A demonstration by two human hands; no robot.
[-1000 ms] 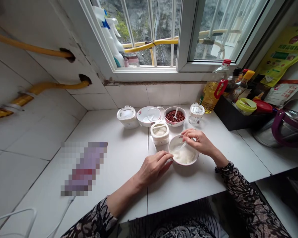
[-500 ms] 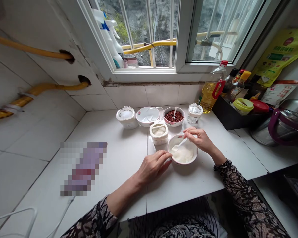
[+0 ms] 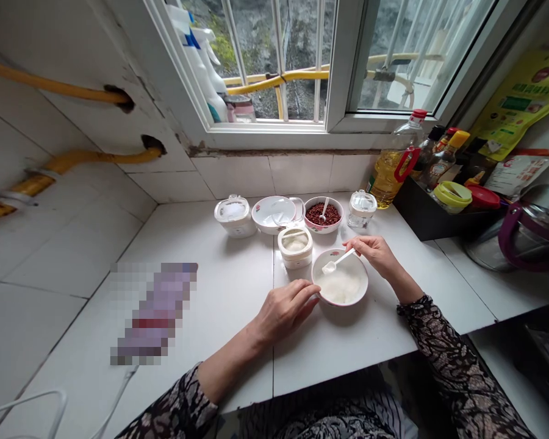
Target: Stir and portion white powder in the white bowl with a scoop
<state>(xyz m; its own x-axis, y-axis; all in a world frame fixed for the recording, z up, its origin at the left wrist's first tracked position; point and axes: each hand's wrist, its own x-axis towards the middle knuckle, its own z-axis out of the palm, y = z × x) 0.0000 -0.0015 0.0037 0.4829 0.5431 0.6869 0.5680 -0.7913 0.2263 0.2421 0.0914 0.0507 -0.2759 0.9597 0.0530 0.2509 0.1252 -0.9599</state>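
Observation:
My right hand [image 3: 376, 255] pinches the handle of a small white spoon [image 3: 344, 261] over a white bowl [image 3: 365, 291]. White granular stuff [image 3: 341, 286] covers the bottom of this bowl. The spoon's head is above the bowl's far left part, with a little white in it. My left hand [image 3: 290, 308] grips the bowl's left rim with its fingertips. Just behind that hand stands an uncovered square jar [image 3: 295, 259], white stuff inside. Farther back is a bowl of red beans [image 3: 324, 213] with a second white spoon [image 3: 324, 208] in it.
Along the back stand a lidded jar [image 3: 234, 217], a white oval bowl [image 3: 268, 228] and a clear jar [image 3: 362, 210]. An oil bottle [image 3: 396, 167], a black condiment box [image 3: 421, 213] and a steel pot [image 3: 496, 238] are on the right. A blurred purple object [image 3: 158, 311] lies left.
My right hand has lifted the spoon slightly, away from the white stuff and toward the bowl's far side. My left hand stays at the bowl's rim. The view has shifted a little.

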